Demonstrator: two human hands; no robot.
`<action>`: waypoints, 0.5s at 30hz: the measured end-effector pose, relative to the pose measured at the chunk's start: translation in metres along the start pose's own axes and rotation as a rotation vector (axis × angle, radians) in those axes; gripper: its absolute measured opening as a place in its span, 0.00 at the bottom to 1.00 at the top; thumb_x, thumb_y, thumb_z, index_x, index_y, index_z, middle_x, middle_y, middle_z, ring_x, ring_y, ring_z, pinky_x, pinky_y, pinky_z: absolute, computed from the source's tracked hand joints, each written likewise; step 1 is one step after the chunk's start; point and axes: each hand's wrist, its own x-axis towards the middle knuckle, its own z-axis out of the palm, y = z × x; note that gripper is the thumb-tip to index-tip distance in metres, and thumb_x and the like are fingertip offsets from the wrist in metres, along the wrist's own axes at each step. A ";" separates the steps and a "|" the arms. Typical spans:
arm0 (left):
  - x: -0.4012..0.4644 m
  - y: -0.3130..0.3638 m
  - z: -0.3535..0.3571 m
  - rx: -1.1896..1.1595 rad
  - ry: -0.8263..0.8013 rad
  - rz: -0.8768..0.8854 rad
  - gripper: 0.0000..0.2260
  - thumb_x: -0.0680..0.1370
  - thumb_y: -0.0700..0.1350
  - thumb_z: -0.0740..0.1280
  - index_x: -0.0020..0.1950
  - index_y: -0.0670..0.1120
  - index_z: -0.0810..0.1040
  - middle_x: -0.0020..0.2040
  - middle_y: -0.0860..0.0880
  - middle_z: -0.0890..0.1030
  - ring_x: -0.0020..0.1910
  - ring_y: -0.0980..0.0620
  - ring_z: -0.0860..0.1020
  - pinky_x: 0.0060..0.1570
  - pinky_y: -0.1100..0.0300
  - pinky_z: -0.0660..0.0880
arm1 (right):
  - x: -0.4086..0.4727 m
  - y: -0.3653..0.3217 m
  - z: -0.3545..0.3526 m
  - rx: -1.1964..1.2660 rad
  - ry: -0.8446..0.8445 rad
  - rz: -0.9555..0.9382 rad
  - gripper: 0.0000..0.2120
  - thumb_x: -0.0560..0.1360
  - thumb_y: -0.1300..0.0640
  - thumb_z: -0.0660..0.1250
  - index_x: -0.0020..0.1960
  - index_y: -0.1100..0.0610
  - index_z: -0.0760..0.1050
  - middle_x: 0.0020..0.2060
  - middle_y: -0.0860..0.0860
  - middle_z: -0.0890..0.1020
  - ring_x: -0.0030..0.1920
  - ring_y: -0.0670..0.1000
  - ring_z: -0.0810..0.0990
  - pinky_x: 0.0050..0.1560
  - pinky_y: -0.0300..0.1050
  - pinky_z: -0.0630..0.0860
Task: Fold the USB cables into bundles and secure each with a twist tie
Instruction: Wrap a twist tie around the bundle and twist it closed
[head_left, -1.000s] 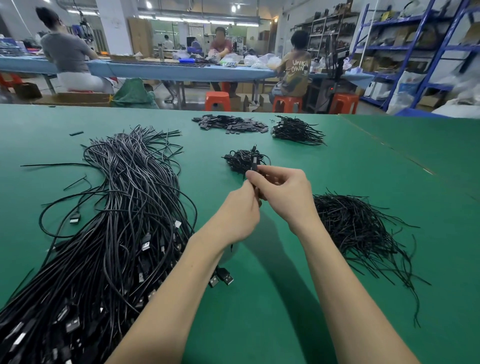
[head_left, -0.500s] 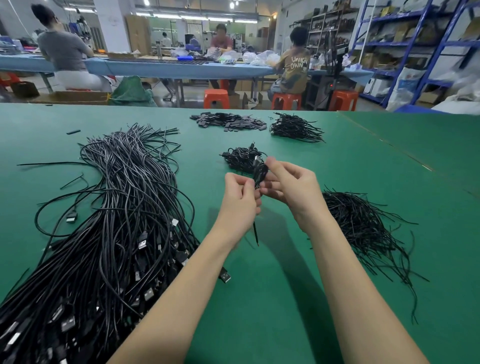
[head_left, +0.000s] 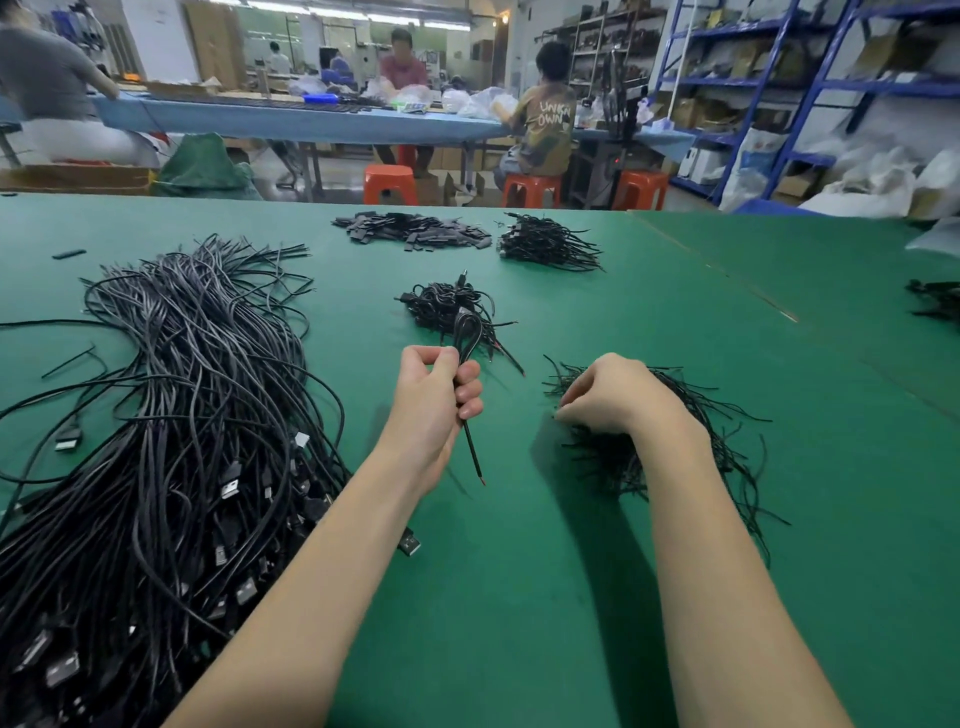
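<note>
Green table (head_left: 519, 597), workshop behind. At frame centre your left hand (head_left: 434, 402) grips a folded cable (head_left: 464, 340), its end hanging below the fist. Your right hand (head_left: 608, 397), fingers curled, pinches into the twist ties (head_left: 691, 431) right of centre. Loose cables (head_left: 171, 415) fill the left.

The green table mat (head_left: 597, 597) looks like smooth, matt rubber or vinyl, and the loose USB cables (head_left: 171, 415) heaped on it wear a black plastic sheath with a dull satin sheen — their plugs (head_left: 230, 488) end in bright, silvery metal shells. The folded cable (head_left: 464, 332) in the left hand (head_left: 436, 400) has the same smooth black jacket, while the twist ties (head_left: 691, 441) under the right hand (head_left: 608, 397) look thin, matt black and wiry. Farther back, the stools (head_left: 390, 183) are glossy orange plastic — the shelving (head_left: 779, 83) is blue painted metal.
</note>
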 end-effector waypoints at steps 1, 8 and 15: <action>0.000 0.000 0.000 0.005 -0.007 -0.004 0.08 0.85 0.37 0.53 0.46 0.46 0.61 0.34 0.50 0.67 0.26 0.57 0.63 0.25 0.65 0.60 | -0.001 0.001 -0.002 -0.011 -0.020 0.022 0.08 0.71 0.53 0.74 0.50 0.52 0.85 0.48 0.53 0.85 0.50 0.56 0.83 0.55 0.52 0.82; -0.003 -0.001 0.001 0.019 -0.033 -0.022 0.08 0.85 0.37 0.53 0.47 0.47 0.61 0.33 0.51 0.68 0.27 0.56 0.63 0.25 0.65 0.61 | -0.002 -0.002 -0.004 -0.030 0.123 0.056 0.10 0.71 0.56 0.73 0.52 0.51 0.82 0.50 0.52 0.84 0.51 0.57 0.81 0.47 0.45 0.76; -0.003 0.000 0.002 0.025 -0.043 -0.039 0.08 0.85 0.37 0.53 0.47 0.47 0.62 0.33 0.51 0.69 0.28 0.56 0.63 0.25 0.65 0.60 | 0.000 -0.003 0.002 -0.046 0.115 0.094 0.17 0.72 0.54 0.72 0.61 0.51 0.76 0.62 0.56 0.73 0.67 0.60 0.68 0.64 0.56 0.72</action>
